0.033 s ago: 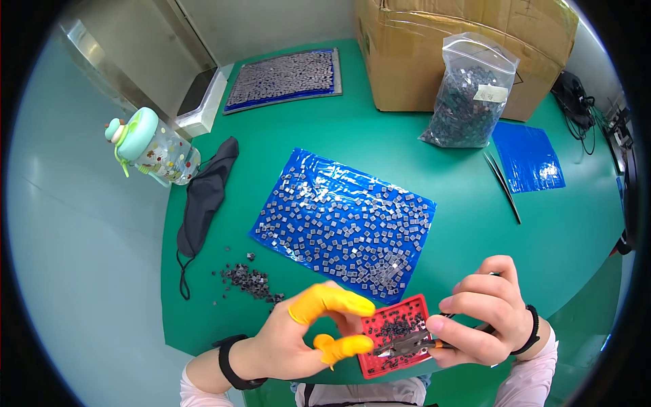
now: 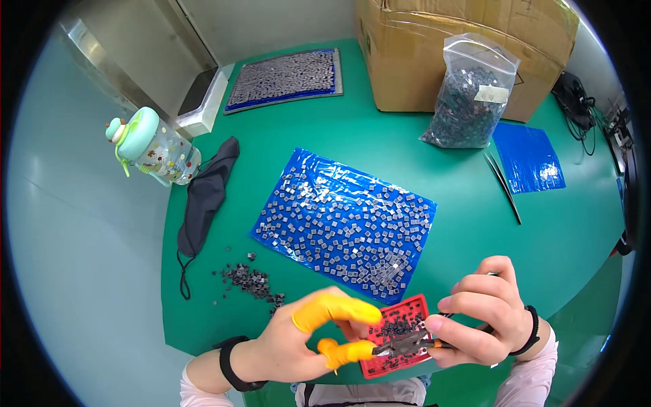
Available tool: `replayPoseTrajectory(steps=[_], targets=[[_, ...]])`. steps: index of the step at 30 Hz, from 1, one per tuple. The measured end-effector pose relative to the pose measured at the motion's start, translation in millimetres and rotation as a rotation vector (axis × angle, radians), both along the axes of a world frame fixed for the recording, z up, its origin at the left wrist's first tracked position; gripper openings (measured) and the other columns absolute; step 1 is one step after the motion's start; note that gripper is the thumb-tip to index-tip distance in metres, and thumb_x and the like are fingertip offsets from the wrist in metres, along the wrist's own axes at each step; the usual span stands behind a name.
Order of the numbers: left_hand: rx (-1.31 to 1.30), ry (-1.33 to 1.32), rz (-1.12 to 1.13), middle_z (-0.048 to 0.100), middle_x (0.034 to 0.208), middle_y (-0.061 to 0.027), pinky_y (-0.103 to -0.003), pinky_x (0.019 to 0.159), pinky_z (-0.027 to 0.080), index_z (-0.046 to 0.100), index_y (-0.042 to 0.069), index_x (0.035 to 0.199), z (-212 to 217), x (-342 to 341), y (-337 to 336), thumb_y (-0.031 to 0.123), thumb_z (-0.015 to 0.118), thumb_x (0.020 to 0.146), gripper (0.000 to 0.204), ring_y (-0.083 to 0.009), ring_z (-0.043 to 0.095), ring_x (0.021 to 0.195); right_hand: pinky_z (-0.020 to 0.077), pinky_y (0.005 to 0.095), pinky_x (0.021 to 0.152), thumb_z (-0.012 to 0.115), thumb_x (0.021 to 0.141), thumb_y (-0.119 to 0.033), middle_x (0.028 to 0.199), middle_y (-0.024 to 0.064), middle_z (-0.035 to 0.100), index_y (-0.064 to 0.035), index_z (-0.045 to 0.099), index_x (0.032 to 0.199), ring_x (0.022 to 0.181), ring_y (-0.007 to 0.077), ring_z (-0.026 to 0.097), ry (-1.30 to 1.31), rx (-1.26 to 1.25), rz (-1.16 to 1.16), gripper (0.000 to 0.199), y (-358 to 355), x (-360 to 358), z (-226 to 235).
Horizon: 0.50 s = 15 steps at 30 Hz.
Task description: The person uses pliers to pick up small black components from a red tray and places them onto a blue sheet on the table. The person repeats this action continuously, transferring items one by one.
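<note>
My left hand (image 2: 291, 346) wears yellow finger cots on its thumb and forefinger and grips the left edge of a small red tray (image 2: 412, 313) holding tiny dark parts. My right hand (image 2: 485, 322) is closed around small pliers (image 2: 407, 346), whose tips rest over the tray close to my left thumb. Whether the tips hold a part is too small to tell. Just beyond my hands lies a blue sheet (image 2: 305, 169) covered with several small grey square parts (image 2: 346, 227).
A loose pile of dark parts (image 2: 252, 279) lies left of my hands, beside a dark face mask (image 2: 203, 197) and a pale green bottle (image 2: 150, 146). Farther back are a tray of grey parts (image 2: 285, 78), a cardboard box (image 2: 407, 61), a bag of parts (image 2: 468, 95), another blue sheet (image 2: 529, 156) and tweezers (image 2: 503, 183).
</note>
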<state>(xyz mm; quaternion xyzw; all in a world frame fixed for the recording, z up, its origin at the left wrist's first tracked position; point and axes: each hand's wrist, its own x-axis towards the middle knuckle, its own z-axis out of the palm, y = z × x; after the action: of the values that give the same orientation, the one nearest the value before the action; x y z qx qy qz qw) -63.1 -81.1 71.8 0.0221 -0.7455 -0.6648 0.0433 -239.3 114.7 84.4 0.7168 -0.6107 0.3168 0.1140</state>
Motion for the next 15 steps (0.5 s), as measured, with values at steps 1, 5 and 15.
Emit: replayPoseTrajectory(steps=[1,5,15], targets=[[-0.027,0.057,0.002,0.062,0.096,-0.0106,-0.028,0.071,0.051,0.06,0.001,0.105,1,0,2,0.002,0.079,0.073,0.037,-0.0168,0.064,0.081,0.038,0.0373,0.069,0.072,0.078,-0.035,0.097,0.0055,0.055,-0.0134,0.061,0.106,0.081,0.0191,0.054,-0.005,0.008,0.001,0.037,0,0,-1],[-0.077,0.053,0.012,0.066,0.094,-0.0116,-0.028,0.068,0.052,0.063,0.0,0.098,6,4,1,0.002,0.079,0.072,0.031,-0.0191,0.066,0.08,0.0386,0.0372,0.068,0.073,0.077,-0.034,0.097,0.0053,0.055,-0.0135,0.062,0.107,0.082,0.0193,0.054,-0.009,0.052,0.017,0.038,-1,1,-3],[-0.063,0.196,-0.104,0.064,0.089,-0.0123,-0.03,0.067,0.052,0.063,-0.002,0.091,-4,5,2,0.006,0.067,0.084,0.011,-0.0247,0.065,0.077,0.0386,0.0352,0.067,0.07,0.079,-0.035,0.095,0.0041,0.055,-0.016,0.062,0.107,0.08,0.018,0.053,0.074,0.007,0.087,0.035,-2,3,-1]])
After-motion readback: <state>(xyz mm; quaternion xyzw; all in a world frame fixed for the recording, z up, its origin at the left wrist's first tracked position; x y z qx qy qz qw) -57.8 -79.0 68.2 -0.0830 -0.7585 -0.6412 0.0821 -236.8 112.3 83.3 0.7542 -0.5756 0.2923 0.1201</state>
